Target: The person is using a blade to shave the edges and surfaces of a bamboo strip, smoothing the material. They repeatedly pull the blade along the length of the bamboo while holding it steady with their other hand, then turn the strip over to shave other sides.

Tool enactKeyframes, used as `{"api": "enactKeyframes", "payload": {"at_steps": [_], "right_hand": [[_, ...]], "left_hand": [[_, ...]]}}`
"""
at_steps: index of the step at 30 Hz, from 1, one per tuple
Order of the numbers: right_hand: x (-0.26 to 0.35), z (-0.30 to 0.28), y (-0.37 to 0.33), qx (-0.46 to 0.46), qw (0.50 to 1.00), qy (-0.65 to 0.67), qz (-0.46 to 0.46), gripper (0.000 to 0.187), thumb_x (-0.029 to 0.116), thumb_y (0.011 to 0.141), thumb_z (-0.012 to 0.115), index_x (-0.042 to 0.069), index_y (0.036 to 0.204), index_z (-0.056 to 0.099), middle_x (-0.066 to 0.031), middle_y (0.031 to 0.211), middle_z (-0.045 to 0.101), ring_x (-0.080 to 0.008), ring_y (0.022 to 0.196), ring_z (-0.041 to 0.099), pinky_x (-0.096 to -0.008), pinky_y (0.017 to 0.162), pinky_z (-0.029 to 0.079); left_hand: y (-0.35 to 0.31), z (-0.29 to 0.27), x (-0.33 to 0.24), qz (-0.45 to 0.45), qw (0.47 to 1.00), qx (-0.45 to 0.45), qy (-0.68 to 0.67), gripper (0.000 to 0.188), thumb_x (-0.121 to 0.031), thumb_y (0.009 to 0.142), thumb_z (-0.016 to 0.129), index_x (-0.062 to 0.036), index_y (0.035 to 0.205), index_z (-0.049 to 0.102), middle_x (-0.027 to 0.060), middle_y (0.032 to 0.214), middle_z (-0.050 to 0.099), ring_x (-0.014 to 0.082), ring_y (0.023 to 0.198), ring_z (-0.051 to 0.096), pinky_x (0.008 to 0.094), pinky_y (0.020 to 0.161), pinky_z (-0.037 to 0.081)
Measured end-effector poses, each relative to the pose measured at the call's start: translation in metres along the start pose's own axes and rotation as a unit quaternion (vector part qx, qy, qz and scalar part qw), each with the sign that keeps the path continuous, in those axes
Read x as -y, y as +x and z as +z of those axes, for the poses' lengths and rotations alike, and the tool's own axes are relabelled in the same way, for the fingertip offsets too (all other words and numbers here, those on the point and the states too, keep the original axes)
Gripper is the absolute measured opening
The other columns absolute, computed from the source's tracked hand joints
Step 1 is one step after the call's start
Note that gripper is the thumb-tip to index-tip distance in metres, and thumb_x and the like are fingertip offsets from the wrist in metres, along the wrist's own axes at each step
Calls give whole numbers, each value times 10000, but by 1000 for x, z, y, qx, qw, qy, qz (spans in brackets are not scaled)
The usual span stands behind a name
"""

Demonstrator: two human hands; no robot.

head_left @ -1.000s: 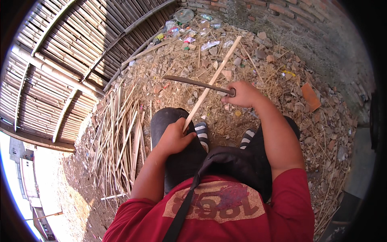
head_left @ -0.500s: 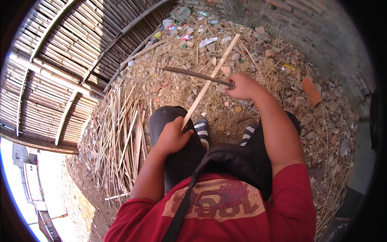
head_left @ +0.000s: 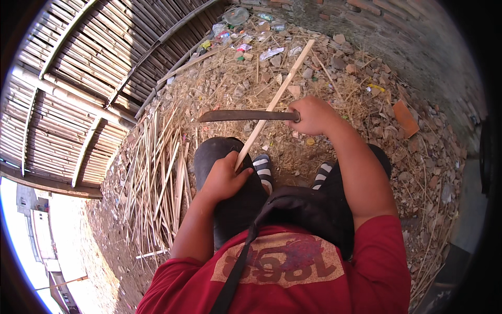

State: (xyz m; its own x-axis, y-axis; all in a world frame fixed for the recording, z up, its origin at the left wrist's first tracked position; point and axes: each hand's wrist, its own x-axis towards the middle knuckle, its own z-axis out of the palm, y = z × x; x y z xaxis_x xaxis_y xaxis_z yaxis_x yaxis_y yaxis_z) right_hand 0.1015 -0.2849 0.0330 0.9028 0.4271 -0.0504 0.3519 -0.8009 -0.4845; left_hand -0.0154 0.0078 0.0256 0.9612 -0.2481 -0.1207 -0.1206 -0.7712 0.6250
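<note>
Machete (head_left: 230,115) shifted nearer left grip (head_left: 226,175), crossing bamboo strip (head_left: 289,78) around mid-length. Left grip closed round strip's near end, right grip (head_left: 312,115) round machete. Strip in one piece, apparently partway worked; strip pile (head_left: 163,180) at left, finished or raw unclear.

Dull, matt metal on your blade (head_left: 225,115), and it looks slightly rough! Your strip (head_left: 286,86) shows smooth, unvarnished wood, your shirt (head_left: 183,285) is matt cloth, and that wall (head_left: 366,8) is coarse, rough, unpolished brick!
</note>
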Motion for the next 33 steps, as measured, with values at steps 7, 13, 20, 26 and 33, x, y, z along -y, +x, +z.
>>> {"api": "enactKeyframes", "payload": {"at_steps": [7,13,20,26,33], "right_hand": [[-18,7,6,-29,994,77,77,301,338,825,738,58,935,730,-166,831,714,-357,818,697,-468,767,552],[4,12,2,14,1000,-7,-14,285,335,794,754,71,893,713,-176,841,710,-364,842,699,-474,760,551],[-32,17,13,-8,998,52,40,312,326,789,794,40,818,676,-173,752,672,-359,751,672,-465,691,503],[-35,0,5,-47,995,42,75,272,283,809,775,28,874,710,-185,786,689,-364,757,677,-455,714,513],[-11,14,5,-21,999,28,2,320,332,810,784,38,908,705,-187,794,686,-379,792,685,-481,720,512]], "left_hand": [[5,2,4,1,1000,-5,5,352,-239,855,796,-16,866,526,173,723,603,342,682,604,439,636,470],[3,1,2,-5,1000,3,4,359,-259,859,789,-4,889,539,208,774,632,400,746,636,465,670,486],[6,-1,-2,-2,1000,12,14,356,-269,866,780,2,910,552,229,803,650,444,794,658,485,692,494],[5,0,0,0,1000,18,2,369,-274,864,784,1,899,541,216,775,643,433,768,657,476,682,494],[6,-1,1,-9,1000,14,4,367,-279,862,784,1,909,551,208,766,645,423,757,662,467,673,498]]}}
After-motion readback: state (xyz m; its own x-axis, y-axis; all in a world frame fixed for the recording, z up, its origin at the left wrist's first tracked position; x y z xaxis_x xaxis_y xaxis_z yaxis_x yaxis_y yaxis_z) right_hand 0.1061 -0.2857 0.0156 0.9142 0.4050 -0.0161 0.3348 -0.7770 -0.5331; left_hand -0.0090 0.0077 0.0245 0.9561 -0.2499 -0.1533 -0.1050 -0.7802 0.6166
